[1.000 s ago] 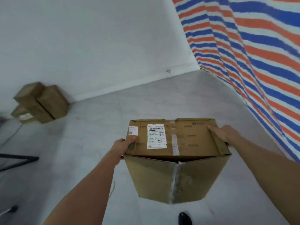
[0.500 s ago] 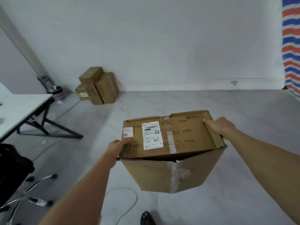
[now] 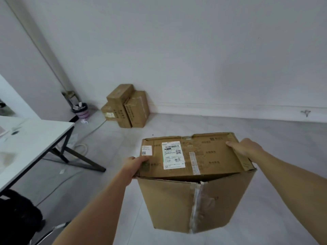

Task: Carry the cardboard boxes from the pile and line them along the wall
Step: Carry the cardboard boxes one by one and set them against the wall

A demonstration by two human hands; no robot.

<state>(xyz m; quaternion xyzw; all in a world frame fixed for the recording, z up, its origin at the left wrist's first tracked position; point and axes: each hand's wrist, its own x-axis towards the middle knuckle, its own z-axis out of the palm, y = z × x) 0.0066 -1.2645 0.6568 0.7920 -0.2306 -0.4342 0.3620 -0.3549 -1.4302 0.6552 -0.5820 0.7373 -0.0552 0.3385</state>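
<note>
A large cardboard box (image 3: pixel 194 175) hangs in the air above the grey floor (image 3: pixel 177 124), held out in front of the person between both arms. Its top face carries a white shipping label (image 3: pixel 173 155) and a smaller sticker (image 3: pixel 146 150) near the left edge; a taped seam runs down its near side. The left hand (image 3: pixel 135 165) grips the box's near left top corner, thumb lying on the top face, fingers wrapped under the edge out of sight. The right hand (image 3: pixel 245 147) clasps the far right top edge, thumb pressed flat on top. Well beyond the box, three smaller cardboard boxes (image 3: pixel 127 106) stand clustered against the white wall (image 3: pixel 194 59). Left of them sits a small waste bin (image 3: pixel 81 111). A white table (image 3: pixel 33 137) with dark legs stands at the left.
</note>
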